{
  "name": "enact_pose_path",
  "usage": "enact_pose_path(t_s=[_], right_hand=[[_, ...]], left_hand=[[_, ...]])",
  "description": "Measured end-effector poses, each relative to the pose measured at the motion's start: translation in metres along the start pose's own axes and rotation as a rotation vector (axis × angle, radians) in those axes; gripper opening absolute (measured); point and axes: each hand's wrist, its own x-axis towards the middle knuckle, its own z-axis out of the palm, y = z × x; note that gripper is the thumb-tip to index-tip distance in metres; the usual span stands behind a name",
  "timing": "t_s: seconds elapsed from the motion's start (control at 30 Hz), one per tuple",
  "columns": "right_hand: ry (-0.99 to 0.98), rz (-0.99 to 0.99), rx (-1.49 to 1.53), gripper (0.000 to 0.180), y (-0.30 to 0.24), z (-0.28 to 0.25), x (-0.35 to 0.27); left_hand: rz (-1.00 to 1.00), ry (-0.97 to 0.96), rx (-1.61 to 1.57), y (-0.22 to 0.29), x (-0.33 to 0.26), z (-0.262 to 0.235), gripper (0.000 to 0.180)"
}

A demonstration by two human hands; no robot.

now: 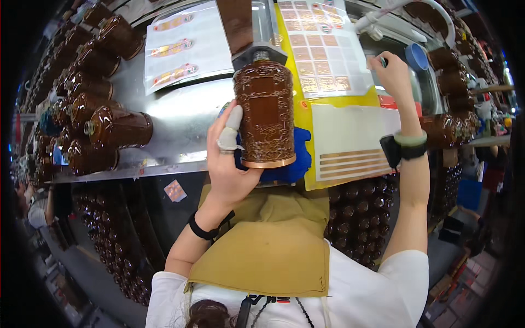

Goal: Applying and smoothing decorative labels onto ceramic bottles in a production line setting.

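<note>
At the bench (183,109), the left hand (228,164) clamps the brown bottle (266,112) — neck (262,56) and long axis pointing forward.

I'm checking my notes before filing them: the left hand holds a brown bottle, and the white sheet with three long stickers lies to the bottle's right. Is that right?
Not quite: the white sheet with three long stickers lies to the bottle's left, as the head view shows. The left hand does hold the brown bottle.
</note>
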Motion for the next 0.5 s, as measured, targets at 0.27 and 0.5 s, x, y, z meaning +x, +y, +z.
enact_pose_path(t_s=[0.27, 0.5], right_hand=[[-0.311, -0.362, 0.925, 0.018, -0.162, -0.061, -0.138], [-0.259, -0.397, 0.886, 0.020, -0.182, -0.030, -0.148]], left_hand=[[-0.083, -0.206, 0.042, 0.015, 0.010, -0.009, 0.115], [-0.439, -0.171, -0.711, 0.007, 0.026, -0.013, 0.108]])
